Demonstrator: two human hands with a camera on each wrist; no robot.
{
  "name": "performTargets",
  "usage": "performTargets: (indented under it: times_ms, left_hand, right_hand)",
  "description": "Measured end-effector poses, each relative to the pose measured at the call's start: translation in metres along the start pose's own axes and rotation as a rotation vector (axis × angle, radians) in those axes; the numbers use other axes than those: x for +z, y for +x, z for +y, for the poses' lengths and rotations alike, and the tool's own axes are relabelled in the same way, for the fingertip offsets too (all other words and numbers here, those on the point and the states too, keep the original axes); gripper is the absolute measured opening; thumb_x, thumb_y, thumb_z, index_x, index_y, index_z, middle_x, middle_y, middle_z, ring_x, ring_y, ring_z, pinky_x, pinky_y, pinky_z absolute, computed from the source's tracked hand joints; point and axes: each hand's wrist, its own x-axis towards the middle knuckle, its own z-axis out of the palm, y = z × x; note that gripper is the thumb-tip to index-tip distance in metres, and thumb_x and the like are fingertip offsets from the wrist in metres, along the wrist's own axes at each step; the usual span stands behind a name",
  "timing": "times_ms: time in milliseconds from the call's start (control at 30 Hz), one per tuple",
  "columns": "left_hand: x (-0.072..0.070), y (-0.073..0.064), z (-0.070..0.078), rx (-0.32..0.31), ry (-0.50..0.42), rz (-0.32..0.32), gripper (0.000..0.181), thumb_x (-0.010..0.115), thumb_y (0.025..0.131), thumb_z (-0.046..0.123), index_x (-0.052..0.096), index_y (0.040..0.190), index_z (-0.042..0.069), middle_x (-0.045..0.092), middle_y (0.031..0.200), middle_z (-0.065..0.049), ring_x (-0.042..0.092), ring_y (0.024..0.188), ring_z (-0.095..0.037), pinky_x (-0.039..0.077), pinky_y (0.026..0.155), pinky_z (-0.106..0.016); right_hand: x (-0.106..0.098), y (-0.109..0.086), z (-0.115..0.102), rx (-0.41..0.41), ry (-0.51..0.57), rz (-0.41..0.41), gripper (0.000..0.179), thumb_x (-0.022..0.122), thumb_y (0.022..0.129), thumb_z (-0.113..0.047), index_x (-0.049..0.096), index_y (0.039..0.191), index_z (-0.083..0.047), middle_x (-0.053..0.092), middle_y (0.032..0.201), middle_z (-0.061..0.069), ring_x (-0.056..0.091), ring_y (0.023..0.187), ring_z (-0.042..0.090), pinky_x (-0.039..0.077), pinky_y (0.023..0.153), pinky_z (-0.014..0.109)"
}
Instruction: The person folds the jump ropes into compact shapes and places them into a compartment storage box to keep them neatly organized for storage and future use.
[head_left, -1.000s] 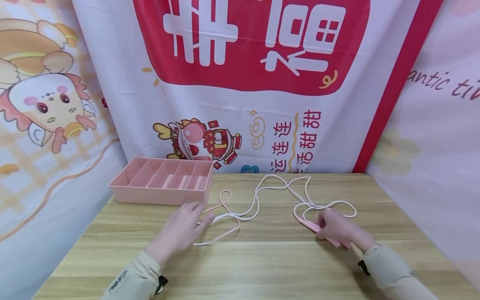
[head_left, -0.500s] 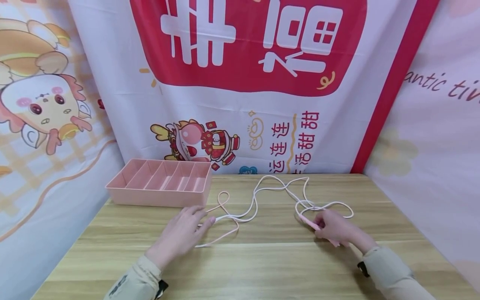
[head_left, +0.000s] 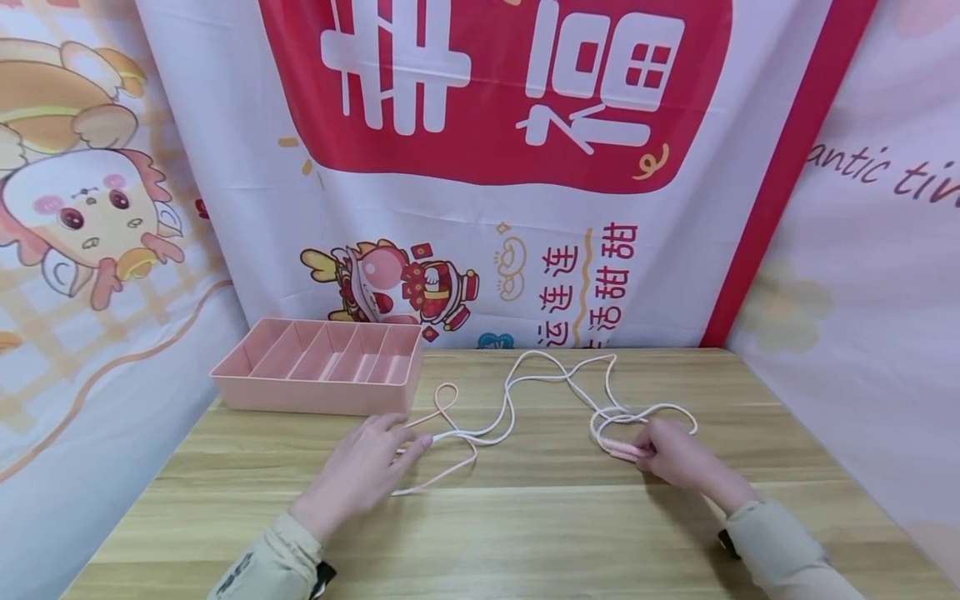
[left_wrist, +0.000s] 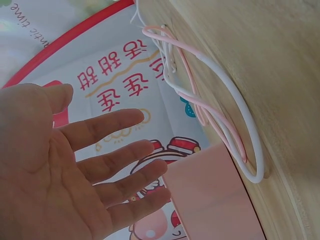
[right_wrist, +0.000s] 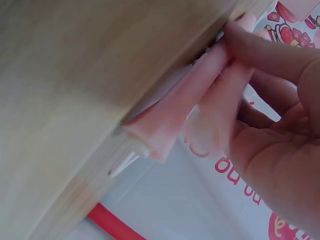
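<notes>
A jump rope lies across the wooden table, its white cord (head_left: 543,377) looping from left to right with some pink stretches near the left end. My right hand (head_left: 672,454) pinches its two pink handles (right_wrist: 167,115) together between thumb and fingers. In the right wrist view the handles lie side by side, their flared ends pointing away from the fingers. On the left, my left hand (head_left: 360,465) hovers by the cord's left loops with fingers extended. The left wrist view shows that palm (left_wrist: 55,170) bare, with the pink and white loops beyond the fingertips.
A pink box (head_left: 315,395) with several narrow compartments stands at the back left of the table (head_left: 510,533), just beyond the left hand. Printed cloth (head_left: 420,196) hangs behind the table and along both sides.
My right hand has turned the two handles, so they look shorter and their near ends no longer show in the head view. The right-hand cord loop shifts slightly left. My left hand stays nearly still.
</notes>
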Motion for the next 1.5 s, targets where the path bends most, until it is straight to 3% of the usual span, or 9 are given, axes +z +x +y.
performTargets:
  times_ms: [233, 433, 667, 833, 1033, 1300, 1500]
  left_hand:
    - [0.002, -0.001, 0.0, 0.03, 0.006, 0.034, 0.043, 0.051, 0.101, 0.044, 0.075, 0.109, 0.009, 0.061, 0.126, -0.018, 0.055, 0.118, -0.035, 0.042, 0.098, -0.054]
    - [0.002, -0.003, 0.002, 0.033, 0.003, 0.041, 0.043, 0.052, 0.101, 0.044, 0.075, 0.107, 0.009, 0.062, 0.124, -0.018, 0.056, 0.117, -0.034, 0.043, 0.098, -0.053]
    - [-0.001, -0.004, 0.005, 0.037, 0.006, 0.037, 0.042, 0.052, 0.102, 0.044, 0.076, 0.108, 0.011, 0.062, 0.124, -0.015, 0.055, 0.117, -0.033, 0.044, 0.097, -0.053]
    - [0.0, -0.002, 0.01, 0.038, -0.005, 0.027, 0.038, 0.053, 0.101, 0.042, 0.078, 0.105, 0.013, 0.062, 0.127, -0.013, 0.054, 0.12, -0.031, 0.043, 0.099, -0.051]
    - [-0.001, 0.001, 0.017, 0.069, 0.0, 0.032, 0.035, 0.056, 0.1, 0.041, 0.078, 0.104, 0.014, 0.063, 0.125, -0.014, 0.055, 0.119, -0.032, 0.045, 0.096, -0.052]
    - [-0.004, 0.007, 0.029, 0.134, -0.006, 0.076, 0.03, 0.057, 0.1, 0.039, 0.075, 0.108, 0.016, 0.064, 0.123, -0.009, 0.057, 0.116, -0.03, 0.048, 0.093, -0.051]
    - [-0.004, 0.021, 0.048, 0.232, -0.048, 0.164, 0.033, 0.065, 0.096, 0.034, 0.071, 0.118, 0.011, 0.065, 0.12, -0.009, 0.06, 0.112, -0.027, 0.05, 0.091, -0.045]
  right_hand:
    - [0.0, -0.001, -0.002, 0.058, -0.056, 0.029, 0.024, 0.074, 0.071, 0.009, 0.069, 0.066, -0.014, 0.053, 0.061, -0.012, 0.043, 0.056, 0.007, 0.04, 0.052, 0.027]
    - [-0.009, 0.0, -0.007, 0.081, -0.043, 0.102, 0.022, 0.076, 0.077, 0.004, 0.068, 0.069, -0.015, 0.047, 0.059, -0.012, 0.041, 0.056, 0.008, 0.038, 0.053, 0.029]
    - [-0.027, 0.003, -0.022, 0.04, 0.097, 0.139, 0.012, 0.077, 0.081, 0.002, 0.072, 0.079, -0.009, 0.052, 0.063, -0.011, 0.04, 0.054, 0.003, 0.037, 0.048, 0.024]
    - [-0.037, 0.003, -0.038, 0.002, 0.139, 0.171, 0.011, 0.078, 0.081, 0.001, 0.077, 0.088, -0.007, 0.056, 0.065, -0.011, 0.04, 0.053, 0.001, 0.037, 0.046, 0.024]
    - [-0.044, 0.004, -0.054, -0.054, 0.127, 0.206, 0.014, 0.078, 0.08, 0.003, 0.077, 0.092, -0.005, 0.058, 0.066, -0.013, 0.042, 0.054, 0.001, 0.04, 0.046, 0.024]
    - [-0.051, 0.007, -0.068, -0.17, 0.078, 0.29, 0.019, 0.08, 0.077, 0.005, 0.077, 0.092, -0.007, 0.067, 0.081, -0.007, 0.052, 0.064, 0.001, 0.048, 0.055, 0.025]
    - [-0.054, 0.01, -0.078, -0.173, 0.079, 0.265, 0.018, 0.08, 0.079, 0.001, 0.076, 0.09, -0.013, 0.061, 0.075, -0.014, 0.047, 0.06, 0.0, 0.044, 0.053, 0.024]
